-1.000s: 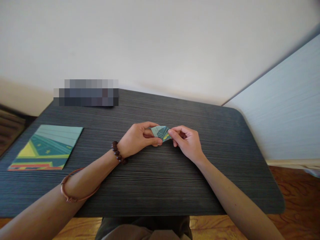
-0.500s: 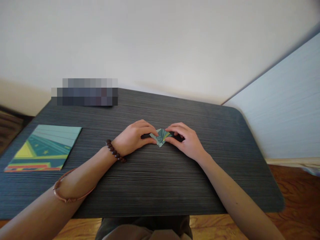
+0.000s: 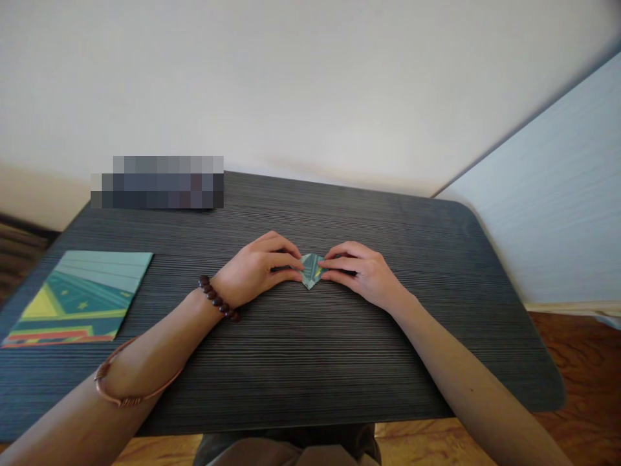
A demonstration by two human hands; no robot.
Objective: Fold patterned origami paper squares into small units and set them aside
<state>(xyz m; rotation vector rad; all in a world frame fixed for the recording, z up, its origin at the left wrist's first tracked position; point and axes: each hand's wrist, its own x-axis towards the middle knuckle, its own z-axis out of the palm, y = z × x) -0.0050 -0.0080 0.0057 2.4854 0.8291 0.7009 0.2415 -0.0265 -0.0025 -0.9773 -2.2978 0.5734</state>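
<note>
- Head view: folded paper [image 3: 311, 272] between both hands, at mid-table [image 3: 272, 369]; already a small, pointed shape.
- Left hand [image 3: 264, 266] pinches its left edge; right hand [image 3: 363, 272], its right.
- Flat paper [image 3: 82, 301] at left, seemingly unfolded.
- Folds left: can't tell.

Folded paper [image 3: 313, 270] at the centre looks thin, matt and crisp-edged; the sheet [image 3: 82, 299] at lower left is smooth printed paper. The table [image 3: 301, 362] has a matt, finely ridged wood-grain surface. Dark beads [image 3: 218, 301] shine slightly; the bangle [image 3: 130, 402] is coppery metal. The wall [image 3: 310, 84], across the top, looks smooth and matt.
</note>
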